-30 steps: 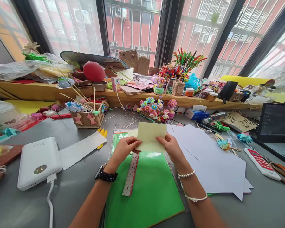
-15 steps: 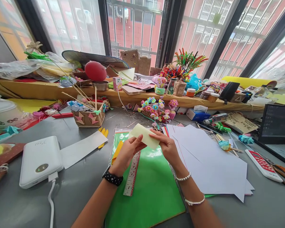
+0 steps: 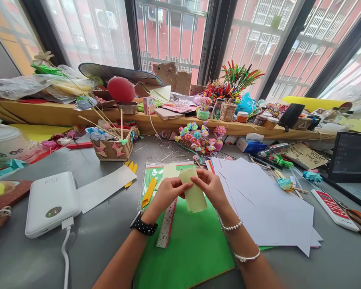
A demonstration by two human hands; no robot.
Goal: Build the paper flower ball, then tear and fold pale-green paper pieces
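Between both hands is a pale yellow piece of paper (image 3: pixel 196 198), held upright above a green packet of paper (image 3: pixel 195 249). My left hand (image 3: pixel 170 192) pinches its left edge, and my right hand (image 3: pixel 210 186) grips the upper right side. A second pale yellow paper (image 3: pixel 169 171) lies on the packet behind my left hand. Under the hands rests a ruler with a red dotted edge (image 3: pixel 166 226), its upper end partly hidden. Folded yellow paper strips (image 3: pixel 149 192) lie left of my left hand.
White sheets (image 3: pixel 267 208) spread to the right, beside a red and white calculator (image 3: pixel 333 210). A white power bank (image 3: pixel 52 204) with a cable and a white paper strip (image 3: pixel 108 188) lie left. Behind stand a cardboard basket (image 3: pixel 112 148) and crocheted flowers (image 3: pixel 195 136).
The pale yellow paper in my hands has turned from slanting sideways to nearly vertical and sits lower. My fingers have shifted their hold, uncovering the second paper behind.
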